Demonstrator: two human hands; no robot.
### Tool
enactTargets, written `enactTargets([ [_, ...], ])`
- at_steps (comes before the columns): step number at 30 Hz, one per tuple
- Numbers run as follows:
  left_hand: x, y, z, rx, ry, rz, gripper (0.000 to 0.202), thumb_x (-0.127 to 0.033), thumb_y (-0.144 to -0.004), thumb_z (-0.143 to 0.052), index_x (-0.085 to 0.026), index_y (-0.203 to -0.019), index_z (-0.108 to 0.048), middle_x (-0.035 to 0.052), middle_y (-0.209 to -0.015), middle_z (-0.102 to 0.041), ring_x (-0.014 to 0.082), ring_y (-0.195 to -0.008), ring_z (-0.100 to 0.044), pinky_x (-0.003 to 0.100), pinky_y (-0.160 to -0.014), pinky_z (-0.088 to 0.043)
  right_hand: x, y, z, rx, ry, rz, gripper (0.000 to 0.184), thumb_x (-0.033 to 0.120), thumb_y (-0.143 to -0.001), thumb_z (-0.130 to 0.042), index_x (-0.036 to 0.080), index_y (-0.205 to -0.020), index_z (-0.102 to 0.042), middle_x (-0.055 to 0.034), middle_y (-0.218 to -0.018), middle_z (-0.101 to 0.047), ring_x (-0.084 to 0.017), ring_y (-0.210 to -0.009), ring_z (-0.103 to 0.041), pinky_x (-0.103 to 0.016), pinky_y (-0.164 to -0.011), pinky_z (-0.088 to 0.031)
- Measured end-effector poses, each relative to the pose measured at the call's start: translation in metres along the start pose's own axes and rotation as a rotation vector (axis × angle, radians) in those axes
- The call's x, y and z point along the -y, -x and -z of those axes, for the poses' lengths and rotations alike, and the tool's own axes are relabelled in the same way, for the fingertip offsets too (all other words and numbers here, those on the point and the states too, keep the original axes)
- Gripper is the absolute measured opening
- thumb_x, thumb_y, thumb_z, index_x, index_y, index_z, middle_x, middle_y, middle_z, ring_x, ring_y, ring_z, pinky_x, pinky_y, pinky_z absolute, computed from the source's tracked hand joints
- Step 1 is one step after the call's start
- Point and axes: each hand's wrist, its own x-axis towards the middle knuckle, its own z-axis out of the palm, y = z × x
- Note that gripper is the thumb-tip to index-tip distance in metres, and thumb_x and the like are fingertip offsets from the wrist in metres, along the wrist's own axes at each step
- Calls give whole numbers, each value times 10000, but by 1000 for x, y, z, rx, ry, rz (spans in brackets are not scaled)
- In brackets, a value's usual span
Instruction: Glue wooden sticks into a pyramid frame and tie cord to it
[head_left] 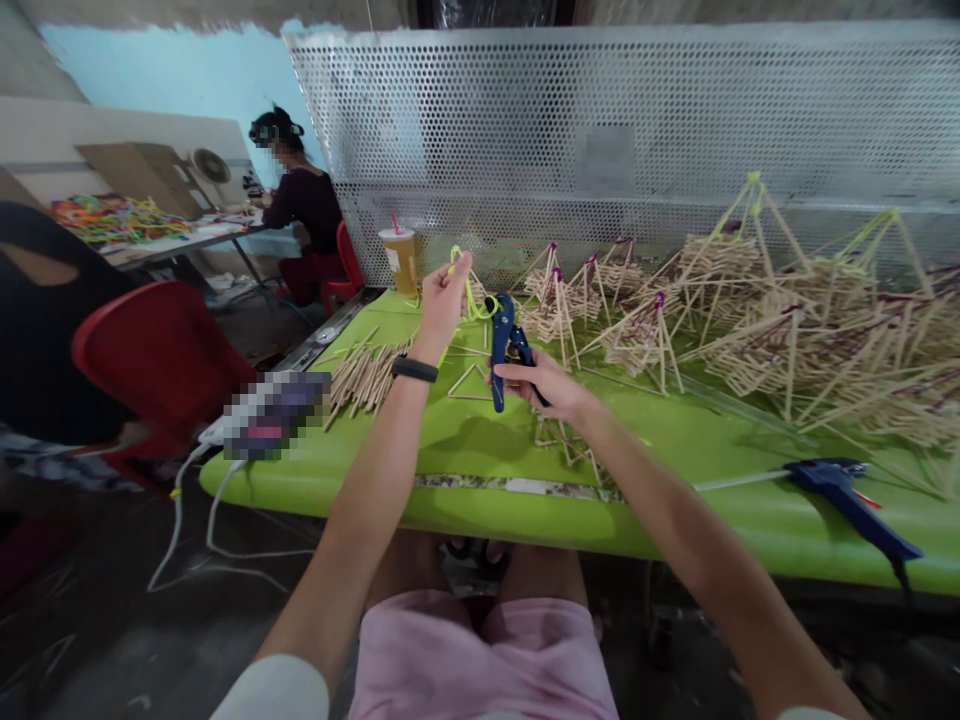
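Raised over the table, my left hand (pixel 444 300) is closed, pinching a loop of yellow-green cord (pixel 472 303). The cord hangs from the fingertips toward the head of some blue-handled cutters (pixel 500 345). My right hand (pixel 553 385) is wrapped round the handles of those cutters; whether the jaws touch the cord I cannot tell. Beneath the left wrist lies a pile of thin wooden sticks (pixel 360 378). A flat zigzag piece made of sticks (pixel 566 440) rests under my right hand, partly hidden by it.
Stacked stick frames with cord-tied peaks (pixel 795 330) fill the right side. A blue glue gun (pixel 855 490) lies at the front right of the green table (pixel 480 510). A drink cup (pixel 400 262) stands by the perforated metal panel (pixel 525 130). People sit at left.
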Motion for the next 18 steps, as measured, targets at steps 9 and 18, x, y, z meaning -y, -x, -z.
enactTargets([
  [9, 2, -14, 7, -145, 180, -65, 766, -657, -859, -839, -253, -747, -198, -115, -588, -182, 36, -417, -216, 236, -376, -147, 2, 8, -6, 132, 24, -89, 466, 312, -635, -998, 205, -998, -726, -62, -1002, -805, -217, -950, -790, -317, -866, -668],
  [18, -5, -10, 5, -125, 181, -63, 742, -623, -874, -843, -252, -728, -217, -108, -548, -202, 47, -398, -226, 271, -361, -152, 1, 6, -8, 96, 27, -81, 466, 297, -645, -995, 218, -1000, -705, -61, -1055, -810, -224, -985, -797, -339, -905, -670],
])
